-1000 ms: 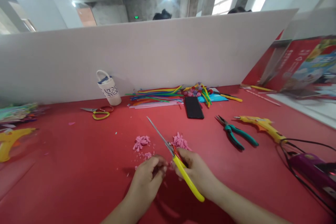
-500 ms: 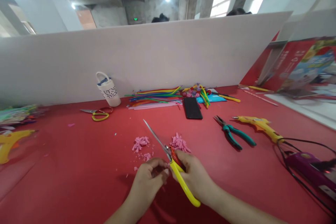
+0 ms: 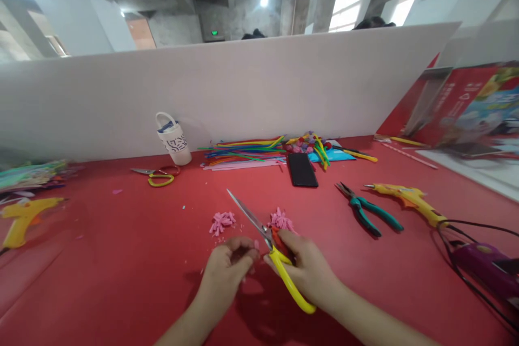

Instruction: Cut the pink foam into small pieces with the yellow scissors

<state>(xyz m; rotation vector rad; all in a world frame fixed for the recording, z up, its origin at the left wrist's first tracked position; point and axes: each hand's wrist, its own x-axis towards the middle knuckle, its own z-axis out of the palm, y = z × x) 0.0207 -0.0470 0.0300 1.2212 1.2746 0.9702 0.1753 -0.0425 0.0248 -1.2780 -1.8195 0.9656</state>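
My right hand (image 3: 306, 267) grips yellow-handled scissors (image 3: 279, 267), their closed blades pointing up and left over the red table (image 3: 121, 259). My left hand (image 3: 229, 265) is curled into a pinch just left of the scissors' pivot; what it pinches is too small to make out. Two small heaps of pink cut pieces lie just beyond the hands, one pink heap (image 3: 221, 222) on the left and another pink heap (image 3: 281, 220) on the right, behind the scissors.
Beyond lie a black phone (image 3: 302, 169), coloured pipe cleaners (image 3: 247, 151), a small white bag (image 3: 174, 140) and second scissors (image 3: 156, 175). Teal pliers (image 3: 367, 213), a yellow glue gun (image 3: 407, 200) and a purple tool (image 3: 484, 265) with cables lie right. Another glue gun (image 3: 22, 216) lies left. A white partition (image 3: 243, 86) stands behind.
Both hands stay together with the scissors; the blades have dropped slightly and the view has shifted a little. The left pinch stays closed.
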